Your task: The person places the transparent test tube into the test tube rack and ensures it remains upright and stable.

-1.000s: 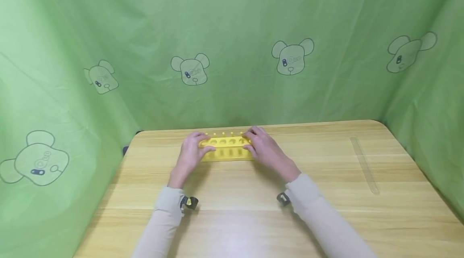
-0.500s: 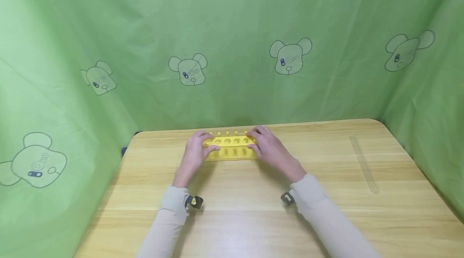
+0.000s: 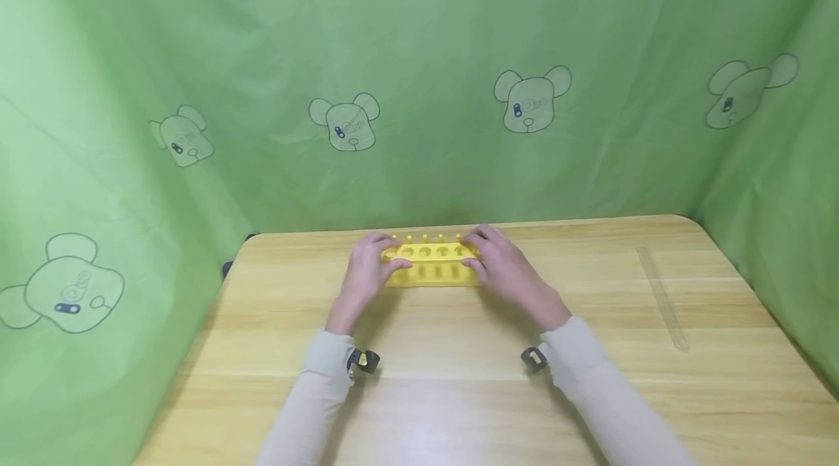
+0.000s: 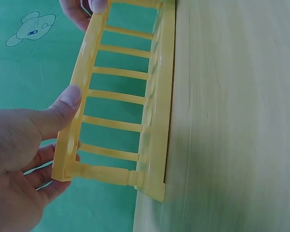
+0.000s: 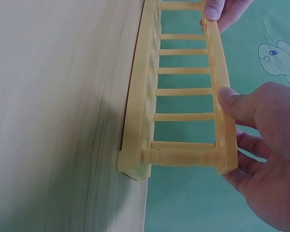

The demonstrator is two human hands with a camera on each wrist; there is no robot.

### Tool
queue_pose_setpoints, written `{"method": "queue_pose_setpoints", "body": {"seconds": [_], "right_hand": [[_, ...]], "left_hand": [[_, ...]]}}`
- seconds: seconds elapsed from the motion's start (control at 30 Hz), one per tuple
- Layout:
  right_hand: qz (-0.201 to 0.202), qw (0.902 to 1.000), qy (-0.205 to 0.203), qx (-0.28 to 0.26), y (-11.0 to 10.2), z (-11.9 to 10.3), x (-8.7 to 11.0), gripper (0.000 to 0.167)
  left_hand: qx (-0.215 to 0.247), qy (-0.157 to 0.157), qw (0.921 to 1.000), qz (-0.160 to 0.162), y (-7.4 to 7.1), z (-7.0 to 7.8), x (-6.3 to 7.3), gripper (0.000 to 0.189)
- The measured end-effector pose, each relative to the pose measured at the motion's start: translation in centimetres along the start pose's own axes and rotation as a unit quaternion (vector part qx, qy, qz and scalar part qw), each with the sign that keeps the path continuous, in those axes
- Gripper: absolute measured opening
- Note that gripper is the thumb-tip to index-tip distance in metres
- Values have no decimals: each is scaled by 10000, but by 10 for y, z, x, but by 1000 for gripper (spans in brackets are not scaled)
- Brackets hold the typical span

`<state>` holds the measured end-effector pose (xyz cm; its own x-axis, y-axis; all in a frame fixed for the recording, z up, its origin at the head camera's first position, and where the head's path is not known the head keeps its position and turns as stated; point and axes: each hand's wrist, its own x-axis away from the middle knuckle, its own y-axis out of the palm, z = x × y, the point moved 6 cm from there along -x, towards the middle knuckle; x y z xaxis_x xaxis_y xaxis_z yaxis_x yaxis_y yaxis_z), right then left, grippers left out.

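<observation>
A yellow plastic test tube rack stands near the table's back edge, with a row of round holes along its top and a row of pegs behind. My left hand grips its left end, thumb on the near side of the top bar and fingers round the far side. At the other end my right hand holds it in the same way. Both wrist views show the rack upright, its base on or very close to the table, with thin rods between base and top. No tubes show in its holes.
A clear flat strip like a ruler lies on the right part of the wooden table. Green curtains with printed bear heads hang behind the table and at both sides.
Both hands have moved a little to the right, and the test tube rack has shifted right with them. Their hold on its ends looks the same.
</observation>
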<state>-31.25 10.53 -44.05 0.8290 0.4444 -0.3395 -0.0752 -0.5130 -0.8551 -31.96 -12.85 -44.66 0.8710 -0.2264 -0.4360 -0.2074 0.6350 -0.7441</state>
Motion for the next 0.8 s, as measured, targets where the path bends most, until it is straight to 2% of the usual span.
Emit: {"method": "queue_pose_setpoints", "body": {"seconds": [0.47, 0.8], "right_hand": [[29, 10000, 55, -45, -12, 13, 9, 40], [110, 9995, 153, -238, -15, 22, 14, 38]], "left_hand": [[17, 34, 10000, 32, 14, 11, -8, 46], [53, -90, 9999, -22, 23, 16, -9, 47]]}}
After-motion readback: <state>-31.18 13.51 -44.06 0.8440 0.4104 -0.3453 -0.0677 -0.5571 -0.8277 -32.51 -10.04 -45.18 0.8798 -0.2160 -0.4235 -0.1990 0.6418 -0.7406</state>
